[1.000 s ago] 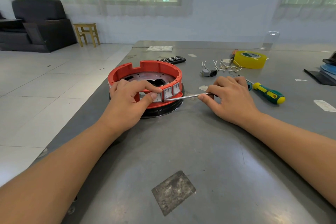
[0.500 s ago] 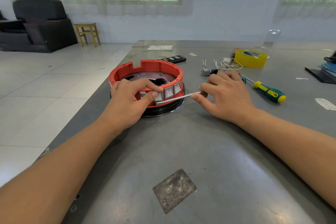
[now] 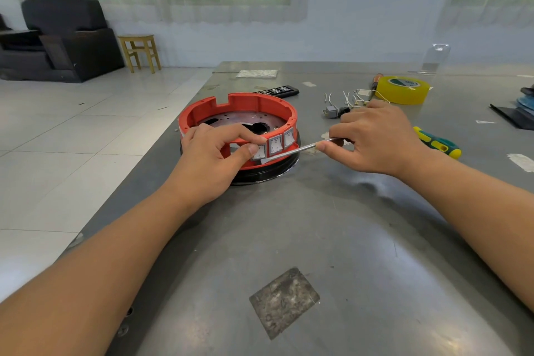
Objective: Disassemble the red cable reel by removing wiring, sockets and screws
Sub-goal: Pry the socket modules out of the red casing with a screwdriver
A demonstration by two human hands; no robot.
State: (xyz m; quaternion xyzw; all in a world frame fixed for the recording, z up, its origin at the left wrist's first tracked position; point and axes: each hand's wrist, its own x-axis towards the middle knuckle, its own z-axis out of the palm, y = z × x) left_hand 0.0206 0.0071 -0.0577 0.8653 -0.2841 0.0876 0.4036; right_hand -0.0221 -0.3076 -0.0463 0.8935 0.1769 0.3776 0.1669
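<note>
Wiring bits [image 3: 351, 100] lie removed beside the tape [image 3: 403, 89]. Three switches [image 3: 276, 144] remain in the reel [image 3: 239, 113] on the table [image 3: 346, 240]. Left hand [image 3: 215, 159] pinches one switch; right hand [image 3: 375, 139] grips a blade [image 3: 291, 151] beneath it.

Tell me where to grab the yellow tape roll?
Take the tape roll by its outer wall, coming down from above with fingers on opposite sides. It lies flat on the table, so its round wall is open all around.
</note>
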